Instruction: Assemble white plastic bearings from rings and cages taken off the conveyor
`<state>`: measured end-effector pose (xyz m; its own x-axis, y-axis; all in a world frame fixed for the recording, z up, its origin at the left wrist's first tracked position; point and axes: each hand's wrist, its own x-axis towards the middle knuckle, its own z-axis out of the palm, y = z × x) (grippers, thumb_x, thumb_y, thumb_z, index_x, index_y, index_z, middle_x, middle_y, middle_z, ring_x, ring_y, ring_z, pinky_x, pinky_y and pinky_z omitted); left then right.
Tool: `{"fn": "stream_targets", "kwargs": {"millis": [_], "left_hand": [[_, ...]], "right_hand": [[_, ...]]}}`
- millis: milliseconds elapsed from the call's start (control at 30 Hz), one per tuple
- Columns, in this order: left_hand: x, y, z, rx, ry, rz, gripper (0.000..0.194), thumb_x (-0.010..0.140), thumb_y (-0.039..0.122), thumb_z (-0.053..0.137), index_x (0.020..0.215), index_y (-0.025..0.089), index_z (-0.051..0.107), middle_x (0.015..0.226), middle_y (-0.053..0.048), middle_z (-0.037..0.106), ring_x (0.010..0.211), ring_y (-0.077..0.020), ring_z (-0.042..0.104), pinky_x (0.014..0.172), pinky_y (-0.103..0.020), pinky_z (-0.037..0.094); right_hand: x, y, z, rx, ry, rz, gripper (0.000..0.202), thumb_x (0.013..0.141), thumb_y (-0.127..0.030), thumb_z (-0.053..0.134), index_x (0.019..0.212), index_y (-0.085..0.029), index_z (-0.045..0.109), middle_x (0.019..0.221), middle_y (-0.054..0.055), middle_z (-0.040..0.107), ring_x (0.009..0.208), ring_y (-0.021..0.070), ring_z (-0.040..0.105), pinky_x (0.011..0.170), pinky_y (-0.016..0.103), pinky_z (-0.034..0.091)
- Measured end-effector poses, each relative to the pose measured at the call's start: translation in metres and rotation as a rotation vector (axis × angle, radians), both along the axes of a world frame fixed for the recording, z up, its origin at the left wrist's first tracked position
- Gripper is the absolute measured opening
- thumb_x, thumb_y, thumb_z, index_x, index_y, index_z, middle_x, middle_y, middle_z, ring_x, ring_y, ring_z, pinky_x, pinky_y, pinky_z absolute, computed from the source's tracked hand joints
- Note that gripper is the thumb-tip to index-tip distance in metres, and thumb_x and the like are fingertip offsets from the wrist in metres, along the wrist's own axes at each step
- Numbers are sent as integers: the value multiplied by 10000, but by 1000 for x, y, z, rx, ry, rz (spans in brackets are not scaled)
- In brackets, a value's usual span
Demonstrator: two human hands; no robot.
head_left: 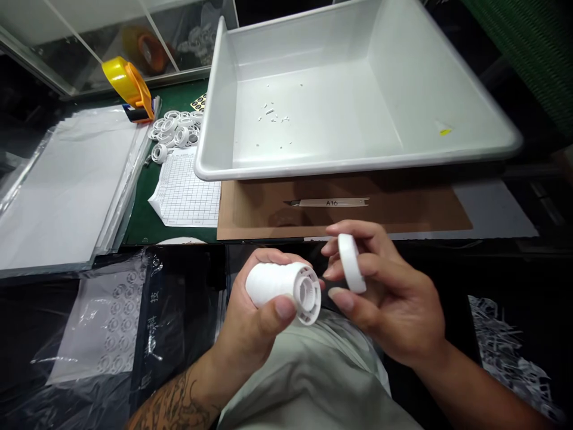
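Note:
My left hand [255, 316] is wrapped round a stack of white plastic rings [273, 283], lying on its side. The stack's end faces right and shows a toothed inner ring with slots around it. Just to the right, my right hand [394, 292] holds a single white plastic ring [351, 263] among its fingers, apart from the stack. Its thumb and fingertips point toward the stack's end. The fingers partly hide how that ring is gripped. Both hands are above my lap, in front of the table edge.
A white plastic tub [313, 137] holds small white scraps. Before it, a craft knife [333, 202] lies on brown cardboard [403, 215]. Leftward are a printed form [190, 191], loose white rings [172, 131], a tape dispenser [129, 89] and plastic bags [67, 179]. White plastic scraps [510, 352] lie lower right.

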<state>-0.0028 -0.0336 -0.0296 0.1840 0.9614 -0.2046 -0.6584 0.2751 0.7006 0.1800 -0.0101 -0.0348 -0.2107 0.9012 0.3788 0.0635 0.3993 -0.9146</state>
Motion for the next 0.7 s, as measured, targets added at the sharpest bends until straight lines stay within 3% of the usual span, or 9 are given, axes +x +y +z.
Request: {"fn": "stream_targets", "kwargs": {"millis": [133,200,333,467,600,700], "left_hand": [[-6,1,1,-87,-96,-193,392,833,465,901,1065,219,703,1011,-27,778,798,-184,795,594,-211,637],[-10,0,3,-136,-92,-192,408,826,491,901,1062,220,707,1000,-30,781,801,-197,804,580,-208,641],[-19,-2,4,-184,-7,-22,408,808,491,916,1038,206,735,1013,-50,781,834,-213,803,582,-198,640],[-25,-1,2,-296,22,208,437,757,499,953,992,181,767,1047,-68,798,831,-208,798,589,-194,641],[-37,-3,-1,-316,-25,263,427,736,428,981,1022,184,780,1064,-72,812,901,-230,805,646,-215,664],[-47,-6,-4,-300,-64,256,411,730,393,986,1030,196,786,1069,-66,820,929,-234,809,682,-227,676]], "right_hand": [[14,18,2,13,-47,105,55,1017,-240,791,993,-221,745,1340,48,584,1032,205,633,919,297,557],[24,30,5,73,-162,119,74,1018,-232,774,962,-212,730,1313,70,610,1041,230,652,885,319,565],[28,57,1,316,-591,21,136,1019,-254,774,930,-186,697,1263,140,673,1056,316,670,889,425,558],[-5,81,-14,291,-1013,57,251,919,-307,929,976,-137,754,1101,182,741,983,398,707,863,489,578],[-29,100,-17,197,-1084,91,285,981,-348,885,1136,-134,777,1067,159,767,944,361,755,838,414,604],[-17,114,-10,134,-1091,129,223,1016,-263,833,1209,-168,776,1206,111,765,1055,305,759,895,331,604]]}}
